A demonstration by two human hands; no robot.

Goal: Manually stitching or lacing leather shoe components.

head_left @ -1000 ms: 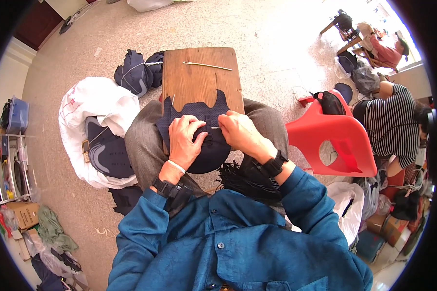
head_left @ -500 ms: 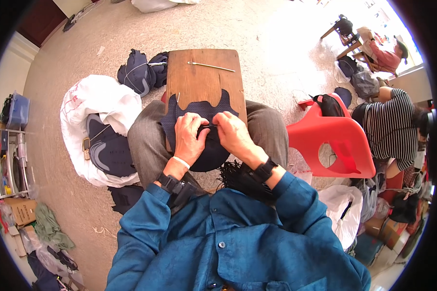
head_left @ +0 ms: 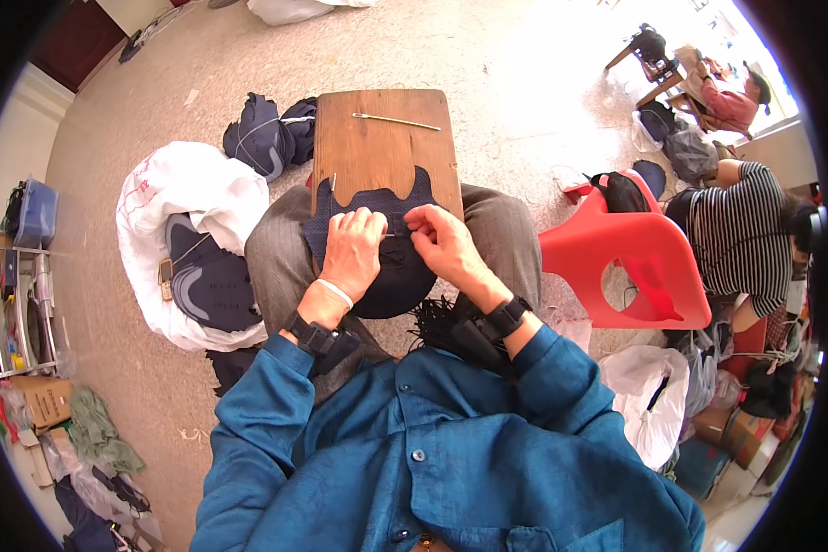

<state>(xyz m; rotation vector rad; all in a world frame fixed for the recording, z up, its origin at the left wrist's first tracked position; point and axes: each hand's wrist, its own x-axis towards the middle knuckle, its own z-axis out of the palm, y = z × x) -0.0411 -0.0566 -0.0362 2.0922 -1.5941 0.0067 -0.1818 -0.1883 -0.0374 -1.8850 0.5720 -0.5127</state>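
Note:
A dark navy textured fabric piece (head_left: 374, 197), cut with curved notches and perhaps a shoe upper, lies over the near end of a wooden board (head_left: 386, 152) between my knees. My left hand (head_left: 352, 247) is closed on its left part, thumb and fingers gripping the cloth. With thumb and fingers pinched, my right hand (head_left: 446, 244) is at the cloth's right side; what it pinches is too small to make out. A thin pale sliver shows between the hands. On the board lies a long metal needle (head_left: 397, 121), and a small pin-like piece (head_left: 333, 181) stands by the cloth's left tip.
To my left, a white sack (head_left: 193, 175) holds navy pieces (head_left: 213, 290) and a phone-like device (head_left: 166, 279). A tied navy bundle (head_left: 256, 138) sits beyond it. On my right are a red plastic chair (head_left: 570, 248), a white bag (head_left: 649, 396) and a person in stripes (head_left: 741, 230).
My hands have moved slightly apart at the cloth's middle. The dark fold pinched up between them has flattened, and a thin pale sliver now shows there.

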